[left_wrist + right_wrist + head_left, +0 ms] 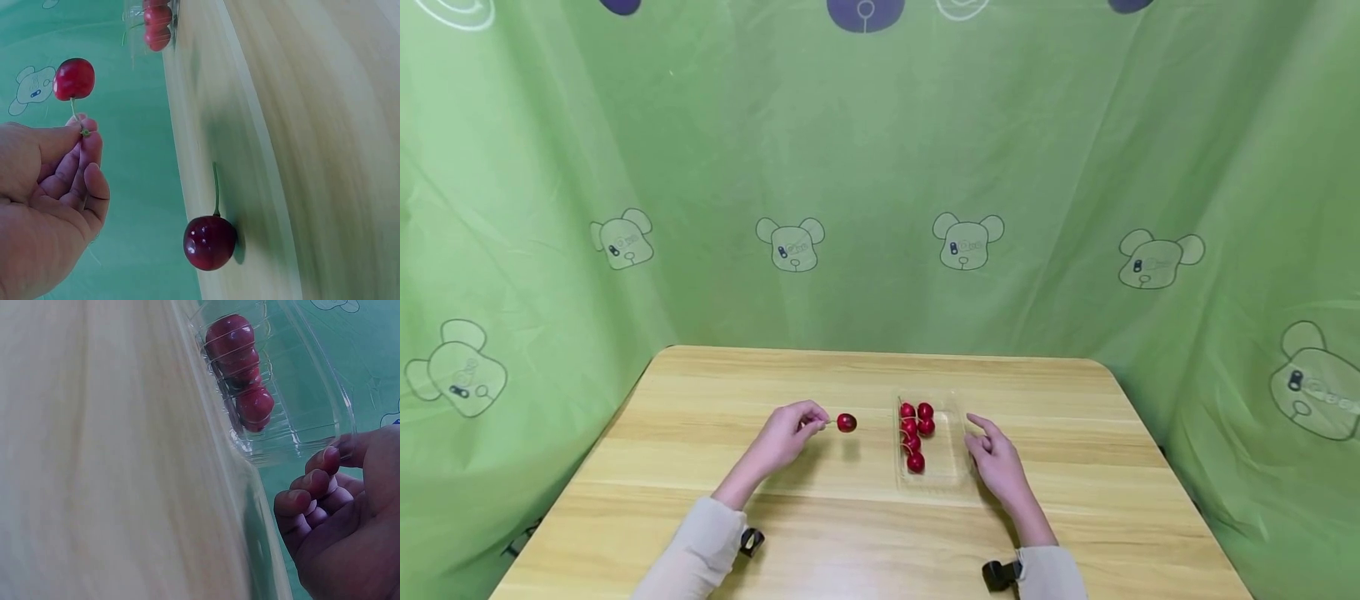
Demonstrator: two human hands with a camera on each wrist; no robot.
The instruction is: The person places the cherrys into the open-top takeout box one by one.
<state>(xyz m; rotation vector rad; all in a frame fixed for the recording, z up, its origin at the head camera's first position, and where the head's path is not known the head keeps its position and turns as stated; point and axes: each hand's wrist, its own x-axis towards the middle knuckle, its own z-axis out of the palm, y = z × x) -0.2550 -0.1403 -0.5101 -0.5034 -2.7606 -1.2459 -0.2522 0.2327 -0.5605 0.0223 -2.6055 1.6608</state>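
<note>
A red cherry (847,422) hangs from my left hand (787,432), which pinches the end of its stem between thumb and fingers above the table. A second, darker cherry (210,244) lies on the table below that hand; in the head view it is hidden. To the right stands a clear plastic box (951,479) with several cherries (912,444) gathered along its left side. My right hand (998,467) is beside the box's right wall, index finger extended and the other fingers loosely bent, with fingertips (325,459) right at the rim.
The light wooden table (820,542) has rounded far corners. Behind and on both sides hangs a green curtain (865,308) with bear prints. A black strap device (751,542) sits at the left wrist, and another black device (1000,575) at the right.
</note>
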